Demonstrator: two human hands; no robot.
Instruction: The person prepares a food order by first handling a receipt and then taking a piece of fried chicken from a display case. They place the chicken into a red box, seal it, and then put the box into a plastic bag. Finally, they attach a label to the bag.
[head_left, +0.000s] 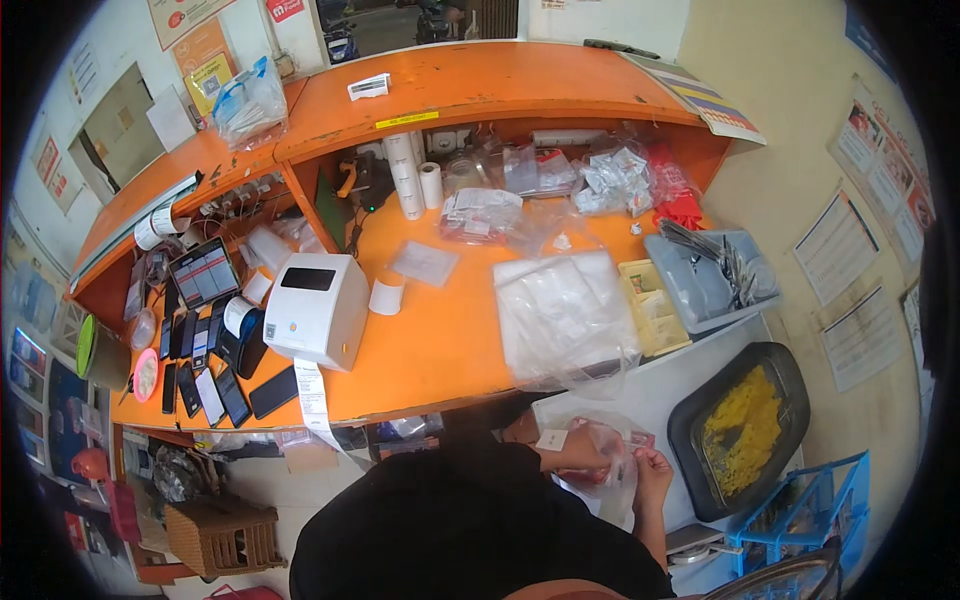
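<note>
To the right of my black-sleeved body, over a white surface, hangs a clear plastic bag (621, 480). The fingertips of my right hand (654, 474) pinch the bag's rim. My left hand (596, 448) reaches to the bag's other side; thin film and folds partly cover it, so its fingers are not clear. Reddish contents or packets (589, 475) show through the plastic. A small white square card or label (553, 439) lies against my left forearm. Closest on the right is a black tray (682, 442) of yellow food (739, 431).
An orange counter (442, 341) carries a label printer (315, 304), several phones (210, 394), and stacked plastic bags (566, 307). A grey cutlery bin (690, 300) and yellow sachet tray (652, 311) stand right. A blue rack (810, 517) is low right; a wicker basket (217, 532) sits low left.
</note>
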